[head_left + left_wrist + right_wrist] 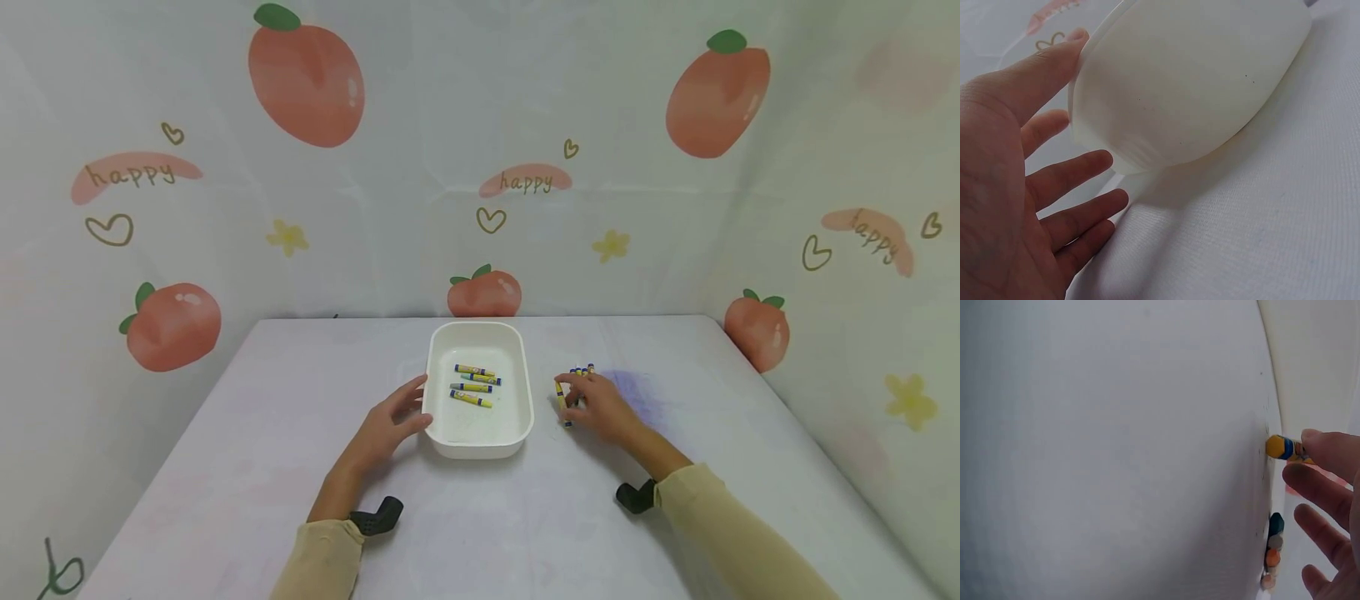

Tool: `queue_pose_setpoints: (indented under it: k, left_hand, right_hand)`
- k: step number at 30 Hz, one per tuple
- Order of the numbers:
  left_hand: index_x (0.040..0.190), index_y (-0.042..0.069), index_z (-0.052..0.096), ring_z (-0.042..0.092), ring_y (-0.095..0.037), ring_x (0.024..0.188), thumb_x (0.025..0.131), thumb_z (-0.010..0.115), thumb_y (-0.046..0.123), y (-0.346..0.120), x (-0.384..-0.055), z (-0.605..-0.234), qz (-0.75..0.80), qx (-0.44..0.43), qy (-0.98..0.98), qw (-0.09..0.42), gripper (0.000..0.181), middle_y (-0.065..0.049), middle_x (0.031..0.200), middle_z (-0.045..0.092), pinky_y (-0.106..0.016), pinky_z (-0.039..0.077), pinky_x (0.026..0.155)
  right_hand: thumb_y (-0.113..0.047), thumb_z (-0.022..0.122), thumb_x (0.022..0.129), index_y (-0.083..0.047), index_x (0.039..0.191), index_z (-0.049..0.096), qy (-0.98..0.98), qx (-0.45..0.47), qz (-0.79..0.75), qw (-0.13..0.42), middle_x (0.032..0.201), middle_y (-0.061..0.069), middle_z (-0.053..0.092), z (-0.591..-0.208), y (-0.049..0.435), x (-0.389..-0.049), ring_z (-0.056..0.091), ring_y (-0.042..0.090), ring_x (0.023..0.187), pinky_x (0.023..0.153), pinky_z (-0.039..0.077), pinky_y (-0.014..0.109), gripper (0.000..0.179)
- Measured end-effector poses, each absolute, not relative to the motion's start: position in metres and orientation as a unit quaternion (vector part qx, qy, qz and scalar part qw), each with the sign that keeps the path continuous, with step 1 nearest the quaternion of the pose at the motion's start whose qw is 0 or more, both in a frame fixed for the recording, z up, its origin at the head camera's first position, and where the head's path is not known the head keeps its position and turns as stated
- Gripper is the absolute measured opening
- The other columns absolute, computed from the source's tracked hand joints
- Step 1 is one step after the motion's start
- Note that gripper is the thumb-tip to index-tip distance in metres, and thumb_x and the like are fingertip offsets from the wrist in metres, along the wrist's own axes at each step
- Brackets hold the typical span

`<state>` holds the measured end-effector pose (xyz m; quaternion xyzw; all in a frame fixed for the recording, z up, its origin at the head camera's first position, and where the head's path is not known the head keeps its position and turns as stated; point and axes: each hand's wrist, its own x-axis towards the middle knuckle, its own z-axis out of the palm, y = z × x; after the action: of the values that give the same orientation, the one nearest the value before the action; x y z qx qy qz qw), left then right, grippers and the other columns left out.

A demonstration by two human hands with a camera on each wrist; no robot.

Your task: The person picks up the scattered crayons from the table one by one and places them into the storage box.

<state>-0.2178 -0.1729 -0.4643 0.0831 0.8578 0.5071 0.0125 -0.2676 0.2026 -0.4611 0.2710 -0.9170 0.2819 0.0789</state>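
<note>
A white plastic tray (pixel 480 451) stands on the table with several yellow-wrapped crayons (pixel 472 387) lying inside. At its left side is my left hand (pixel 382 427), fingers spread and lightly bent, the thumb against the rim in the left wrist view, where the tray's outer wall (pixel 1191 81) shows. To the right of the tray, my right hand (pixel 602 408) pinches a yellow crayon (pixel 1279 447) between thumb and index finger, close over the table. Its other fingers are apart from it. More crayons (pixel 1274 556) lie side by side just beyond that hand, partly hidden by it in the head view.
The white-covered table (pixel 300 367) bears a bluish-purple stain (pixel 636 396) right of the right hand. Behind and beside it hangs a white cloth (pixel 420 100) printed with peaches and hearts. A black wrist device (pixel 378 517) is on the left forearm, another (pixel 635 497) on the right.
</note>
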Motion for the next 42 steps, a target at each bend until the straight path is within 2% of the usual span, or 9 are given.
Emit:
queue_pose_setpoints:
  k: [8, 16, 23, 28, 42]
  left_hand:
    - [0.149, 0.028, 0.041, 0.050, -0.029, 0.126, 0.089, 0.070, 0.035, -0.173, -0.218, -0.465, 0.507, 0.082, 0.858, 0.012, 0.066, -0.009, 0.138, 0.054, -0.055, 0.039, 0.103]
    - [0.149, 0.028, 0.041, 0.050, -0.030, 0.126, 0.089, 0.070, 0.035, -0.172, -0.220, -0.465, 0.504, 0.077, 0.860, 0.011, 0.067, -0.009, 0.138, 0.054, -0.056, 0.039, 0.102]
    - [0.148, 0.029, 0.042, 0.050, -0.029, 0.126, 0.089, 0.070, 0.036, -0.172, -0.219, -0.466, 0.504, 0.075, 0.860, 0.012, 0.066, -0.008, 0.138, 0.054, -0.057, 0.038, 0.102]
    - [0.148, 0.029, 0.042, 0.050, -0.029, 0.126, 0.088, 0.070, 0.036, -0.172, -0.218, -0.465, 0.507, 0.075, 0.859, 0.010, 0.066, -0.008, 0.138, 0.054, -0.058, 0.038, 0.102]
    - [0.148, 0.031, 0.041, 0.049, -0.028, 0.128, 0.089, 0.070, 0.039, -0.173, -0.218, -0.466, 0.509, 0.073, 0.858, 0.014, 0.067, -0.007, 0.140, 0.053, -0.058, 0.038, 0.102]
  right_hand:
    - [-0.005, 0.079, 0.078, -0.009, 0.129, 0.059, -0.916, 0.269, 0.288, 0.073, 0.078, -0.011, 0.061, -0.460, 0.198, -0.261, 0.054, 0.017, 0.084, 0.078, 0.046, 0.038, 0.055]
    - [0.000, 0.075, 0.082, -0.005, 0.132, 0.055, -0.894, 0.273, 0.346, 0.076, 0.080, -0.006, 0.062, -0.451, 0.192, -0.261, 0.062, 0.017, 0.079, 0.072, 0.052, 0.036, 0.054]
    - [0.000, 0.073, 0.084, -0.005, 0.122, 0.060, -0.880, 0.231, 0.410, 0.070, 0.083, -0.001, 0.065, -0.444, 0.184, -0.266, 0.065, 0.015, 0.076, 0.070, 0.055, 0.031, 0.040]
    - [-0.001, 0.071, 0.086, -0.001, 0.113, 0.063, -0.868, 0.211, 0.445, 0.065, 0.086, 0.005, 0.068, -0.435, 0.178, -0.269, 0.066, 0.020, 0.077, 0.068, 0.056, 0.031, 0.028]
    - [-0.002, 0.071, 0.086, -0.001, 0.113, 0.064, -0.859, 0.191, 0.472, 0.053, 0.090, 0.008, 0.067, -0.413, 0.150, -0.278, 0.065, 0.024, 0.083, 0.073, 0.056, 0.036, 0.027]
